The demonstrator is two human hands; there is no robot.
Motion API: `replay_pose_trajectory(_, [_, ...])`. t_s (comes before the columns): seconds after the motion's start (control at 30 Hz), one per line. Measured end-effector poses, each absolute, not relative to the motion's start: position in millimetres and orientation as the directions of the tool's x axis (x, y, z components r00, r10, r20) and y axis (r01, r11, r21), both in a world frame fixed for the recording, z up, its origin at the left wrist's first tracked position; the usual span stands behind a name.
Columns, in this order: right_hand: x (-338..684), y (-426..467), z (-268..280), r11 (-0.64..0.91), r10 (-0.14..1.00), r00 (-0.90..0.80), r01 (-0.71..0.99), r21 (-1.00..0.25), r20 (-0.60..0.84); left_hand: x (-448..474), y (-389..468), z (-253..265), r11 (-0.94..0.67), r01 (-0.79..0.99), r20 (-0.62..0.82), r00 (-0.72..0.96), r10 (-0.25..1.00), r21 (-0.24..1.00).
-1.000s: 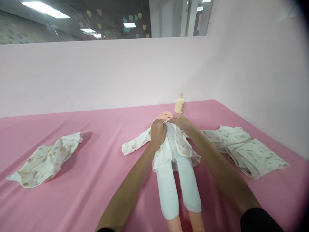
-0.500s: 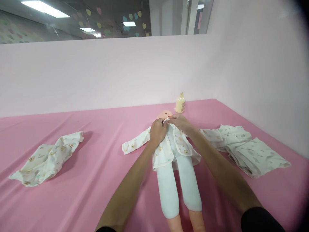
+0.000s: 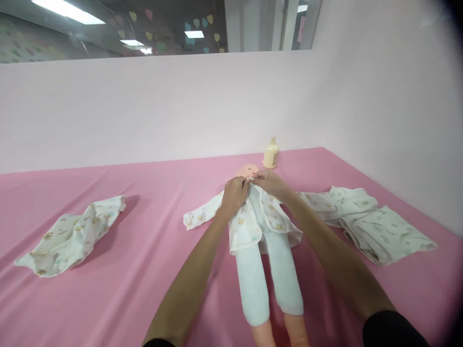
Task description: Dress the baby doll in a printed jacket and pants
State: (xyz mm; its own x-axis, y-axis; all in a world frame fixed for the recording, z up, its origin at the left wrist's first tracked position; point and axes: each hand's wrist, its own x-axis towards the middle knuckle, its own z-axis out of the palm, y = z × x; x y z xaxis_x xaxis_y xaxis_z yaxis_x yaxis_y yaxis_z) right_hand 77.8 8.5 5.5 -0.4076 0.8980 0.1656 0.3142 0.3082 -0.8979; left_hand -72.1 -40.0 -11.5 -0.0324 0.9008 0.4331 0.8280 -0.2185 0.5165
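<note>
A doll (image 3: 248,170) lies on its back with its head toward the wall. Over its white body and legs it wears a white baby jacket (image 3: 244,231) with small bear prints, and the front hangs apart below the chest. My left hand (image 3: 236,192) is closed on the jacket's collar at the neck. My right hand (image 3: 269,183) pinches the other side of the same collar, its fingertips close to the left ones. Whatever fastener lies between the fingertips is too small to make out. One sleeve stretches out to the left, the other to the right.
A crumpled printed cloth (image 3: 74,236) lies on the pink sheet (image 3: 144,270) at the left. Folded white printed cloths (image 3: 383,231) lie at the right, by the right sleeve. A cream pump bottle (image 3: 271,154) stands behind the doll's head, before the white wall (image 3: 155,111).
Both hands stay at the collar. My left hand has shifted slightly left and the fingertips have drawn a little closer over the collar edge. Everything else lies as before.
</note>
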Motion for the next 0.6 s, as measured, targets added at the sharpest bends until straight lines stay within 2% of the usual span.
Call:
replay_pose_trajectory(0.2, [79.4, 4.6, 10.0, 0.263, 0.913, -0.385, 0.313, -0.913, 0.131, -78.8, -38.8, -12.8, -0.319, 0.809, 0.441, 0.084, 0.894, 0.493])
replay_pose_trajectory(0.6, [81.0, 2.6, 11.7, 0.228, 0.912, -0.398, 0.293, -0.929, 0.099, -76.0, -39.1, -12.3, -0.285, 0.791, 0.454, 0.01, 0.891, 0.542])
